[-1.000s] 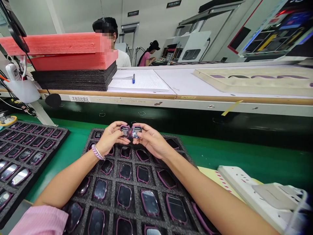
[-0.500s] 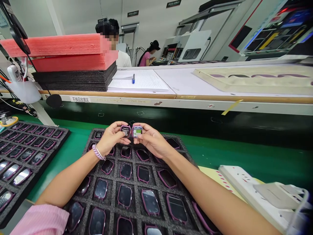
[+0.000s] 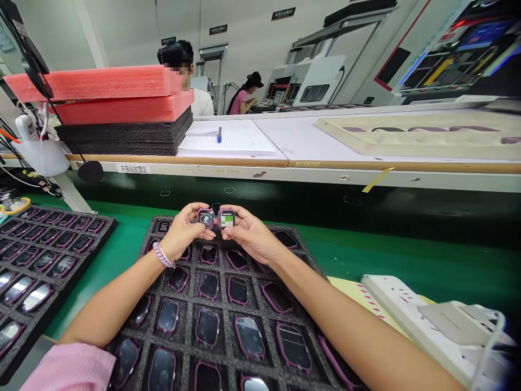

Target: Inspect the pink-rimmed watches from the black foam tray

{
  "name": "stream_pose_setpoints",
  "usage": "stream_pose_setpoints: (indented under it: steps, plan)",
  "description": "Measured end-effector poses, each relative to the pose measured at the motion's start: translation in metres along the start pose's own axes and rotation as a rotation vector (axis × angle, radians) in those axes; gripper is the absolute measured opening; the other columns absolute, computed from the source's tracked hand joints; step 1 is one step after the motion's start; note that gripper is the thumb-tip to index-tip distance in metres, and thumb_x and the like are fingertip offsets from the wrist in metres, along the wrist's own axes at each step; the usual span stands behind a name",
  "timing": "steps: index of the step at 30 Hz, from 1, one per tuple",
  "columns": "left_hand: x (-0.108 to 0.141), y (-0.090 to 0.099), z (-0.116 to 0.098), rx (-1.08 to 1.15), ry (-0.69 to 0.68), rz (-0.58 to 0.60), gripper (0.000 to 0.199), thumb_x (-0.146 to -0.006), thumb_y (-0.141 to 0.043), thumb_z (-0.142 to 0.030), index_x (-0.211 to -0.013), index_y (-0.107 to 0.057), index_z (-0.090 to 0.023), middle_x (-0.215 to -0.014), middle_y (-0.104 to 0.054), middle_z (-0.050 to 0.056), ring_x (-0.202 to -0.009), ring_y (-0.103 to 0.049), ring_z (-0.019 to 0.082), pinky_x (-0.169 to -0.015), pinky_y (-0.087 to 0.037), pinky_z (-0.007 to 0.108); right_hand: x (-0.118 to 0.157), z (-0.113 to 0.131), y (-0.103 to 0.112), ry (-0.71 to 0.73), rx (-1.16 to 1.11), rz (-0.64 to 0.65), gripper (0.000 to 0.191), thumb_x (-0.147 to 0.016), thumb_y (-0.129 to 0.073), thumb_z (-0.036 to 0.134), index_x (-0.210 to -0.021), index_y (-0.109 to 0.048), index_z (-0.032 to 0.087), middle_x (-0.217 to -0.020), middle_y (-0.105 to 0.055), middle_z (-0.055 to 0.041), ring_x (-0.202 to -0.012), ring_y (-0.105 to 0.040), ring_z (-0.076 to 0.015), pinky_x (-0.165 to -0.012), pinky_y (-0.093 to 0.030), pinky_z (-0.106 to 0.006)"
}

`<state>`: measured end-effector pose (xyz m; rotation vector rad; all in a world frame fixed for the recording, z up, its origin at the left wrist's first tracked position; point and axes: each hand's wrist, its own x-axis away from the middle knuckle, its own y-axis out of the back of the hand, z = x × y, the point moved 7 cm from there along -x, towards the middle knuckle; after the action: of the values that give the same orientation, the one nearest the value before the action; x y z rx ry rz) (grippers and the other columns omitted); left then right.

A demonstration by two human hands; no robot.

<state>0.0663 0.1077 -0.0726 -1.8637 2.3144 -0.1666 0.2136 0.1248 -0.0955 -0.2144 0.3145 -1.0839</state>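
Observation:
Side by side, two purple-framed smartwatches without straps are held up over the far end of a dark foam tray. My left hand pinches one smartwatch, whose lit screen shows what looks like a watch face. The other smartwatch is between the thumb and fingers of my right hand; its screen shows green and white blocks. Only a narrow gap separates the two. Beneath my hands, many similar watches, such as a dark-screened watch, lie in the tray's square pockets.
A second foam tray of watches lies at left on the green mat. To the right is a white power strip with plugs. A shelf ahead carries red foam blocks, paper with a pen and a cream tray. Two people sit beyond.
The left watch's screen has gone from white text lines to a watch face. The right watch's display has changed slightly. Both hands keep their hold, and the camera view has shifted a little.

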Motion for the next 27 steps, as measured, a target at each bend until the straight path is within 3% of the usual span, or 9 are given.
stream_pose_setpoints:
  steps: [5,9,16,27]
  plan:
    - [0.0,-0.001,0.0,-0.014,-0.007,0.022,0.052,-0.066,-0.066,-0.017,-0.116,-0.051,-0.018,-0.099,-0.066,0.004,-0.067,-0.07,0.013,-0.069,-0.059,0.027,-0.001,0.0,0.001,0.006,0.016,-0.009,0.057,-0.07,-0.084,0.023,-0.119,-0.056,0.023,-0.102,-0.066,-0.0038,-0.071,-0.059,-0.0124,-0.069,-0.049,-0.028]
    - [-0.001,0.001,-0.003,-0.076,-0.057,-0.01,0.053,-0.067,-0.071,-0.019,-0.116,-0.052,-0.018,-0.092,-0.063,0.001,-0.063,-0.06,0.008,-0.061,-0.049,0.021,0.0,-0.001,0.002,-0.006,0.02,-0.008,0.055,-0.071,-0.083,0.025,-0.119,-0.056,0.023,-0.102,-0.066,-0.0041,-0.071,-0.058,-0.0127,-0.069,-0.048,-0.028]
    - [-0.001,0.008,-0.012,-0.215,-0.208,-0.103,0.034,-0.072,-0.066,-0.014,-0.105,-0.058,-0.018,-0.087,-0.058,-0.001,-0.08,-0.053,0.01,-0.075,-0.042,0.021,0.0,-0.003,-0.001,-0.01,0.019,0.02,0.054,-0.072,-0.084,0.026,-0.118,-0.056,0.022,-0.1,-0.066,-0.0039,-0.069,-0.058,-0.0126,-0.067,-0.047,-0.028]
    - [0.0,0.008,-0.017,-0.338,-0.257,-0.106,0.036,-0.075,-0.063,-0.014,-0.111,-0.058,-0.018,-0.092,-0.058,0.001,-0.083,-0.052,0.013,-0.077,-0.041,0.022,0.001,-0.005,-0.002,-0.014,0.027,0.031,0.052,-0.074,-0.082,0.027,-0.118,-0.056,0.022,-0.101,-0.066,-0.005,-0.07,-0.058,-0.0126,-0.068,-0.046,-0.028]
